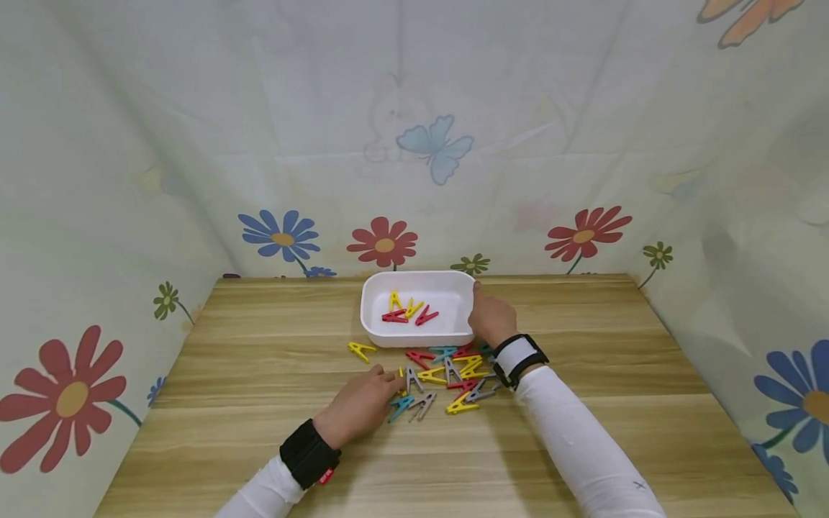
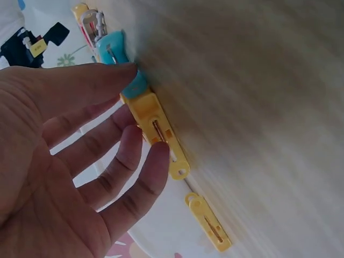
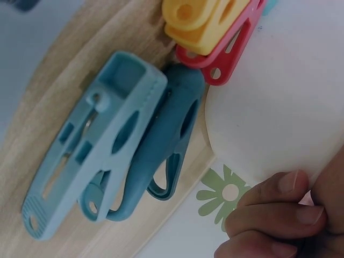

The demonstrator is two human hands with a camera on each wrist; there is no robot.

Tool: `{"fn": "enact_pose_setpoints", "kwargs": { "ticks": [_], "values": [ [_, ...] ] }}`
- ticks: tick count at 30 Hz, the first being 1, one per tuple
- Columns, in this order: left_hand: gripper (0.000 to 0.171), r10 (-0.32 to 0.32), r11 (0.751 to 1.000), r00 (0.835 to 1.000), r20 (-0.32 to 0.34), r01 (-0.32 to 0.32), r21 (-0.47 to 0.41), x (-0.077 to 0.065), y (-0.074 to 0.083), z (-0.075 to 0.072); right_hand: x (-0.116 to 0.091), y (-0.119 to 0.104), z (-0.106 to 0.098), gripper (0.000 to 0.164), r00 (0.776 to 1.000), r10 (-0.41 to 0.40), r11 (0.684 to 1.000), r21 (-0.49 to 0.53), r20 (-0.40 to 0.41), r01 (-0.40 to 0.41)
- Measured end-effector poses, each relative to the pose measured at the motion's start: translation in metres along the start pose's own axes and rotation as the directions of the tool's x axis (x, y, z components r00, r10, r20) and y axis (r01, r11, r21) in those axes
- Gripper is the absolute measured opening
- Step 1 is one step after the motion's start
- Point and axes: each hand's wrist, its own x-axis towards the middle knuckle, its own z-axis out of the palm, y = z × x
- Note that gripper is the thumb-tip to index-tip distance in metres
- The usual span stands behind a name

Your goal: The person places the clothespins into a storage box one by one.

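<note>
loose clips [image 1: 430, 375] near a white tub [image 1: 421, 341]

the left hand [image 1: 359, 406], fingers loosely spread, has a yellow clip [image 2: 146, 110] at its fingertips; most loose clips lie to that hand's right. beyond them, the right hand [image 1: 494, 318] grips the white tub's right end.

White plastic tub [image 1: 414, 341], rectangular with rounded corners, upright and open-topped; inside, two yellow pegs [image 1: 413, 309] and two red pegs [image 1: 425, 316]; just in front, a loose jumble of yellow, red, gray and blue pegs [image 1: 430, 375], lying at mixed angles, some overlapping.
</note>
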Motion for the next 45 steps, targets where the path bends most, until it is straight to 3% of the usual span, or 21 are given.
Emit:
{"fn": "enact_pose_setpoints", "kwargs": {
  "ticks": [8, 12, 17, 22, 27, 31, 35, 45],
  "values": [
    [0.015, 0.02, 0.998, 1.0, -0.011, -0.02, -0.051, 0.001, 0.0, 0.003, -0.001, -0.001, 0.001, 0.066, 1.0, 0.014, 1.0, 0.004, 0.007, -0.014],
    [0.013, 0.011, 0.995, 1.0, 0.01, -0.009, -0.1, 0.001, 0.0, -0.003, -0.001, -0.001, 0.0, 0.066, 1.0, 0.013, 1.0, 0.004, 0.016, -0.013],
    [0.013, -0.013, 0.99, 1.0, 0.018, 0.015, -0.138, 0.003, -0.006, -0.02, -0.002, -0.003, -0.003, 0.066, 1.0, 0.016, 1.0, -0.006, 0.026, -0.016],
    [0.01, -0.077, 0.985, 0.997, -0.029, 0.071, -0.157, 0.007, -0.015, -0.04, -0.003, -0.003, -0.003, 0.067, 0.999, 0.015, 1.0, -0.013, 0.035, -0.015],
    [0.013, -0.151, 0.98, 0.984, -0.092, 0.137, -0.147, 0.013, -0.023, -0.07, -0.003, -0.003, -0.003, 0.067, 0.999, 0.018, 1.0, -0.017, 0.051, -0.017],
    [0.02, -0.167, 0.982, 0.972, -0.167, 0.147, -0.122, 0.021, -0.028, -0.091, -0.002, -0.003, -0.004, 0.067, 0.998, 0.021, 1.0, -0.018, 0.055, -0.02],
    [0.021, -0.188, 0.976, 0.964, -0.188, 0.163, -0.142, 0.034, -0.032, -0.101, -0.001, -0.003, -0.005, 0.067, 0.998, 0.018, 1.0, -0.012, 0.059, -0.017],
    [0.02, -0.267, 0.95, 0.944, -0.195, 0.223, -0.221, 0.078, -0.057, -0.096, -0.003, -0.004, -0.006, 0.067, 0.998, 0.012, 1.0, -0.017, 0.065, -0.011]
  ]
}}
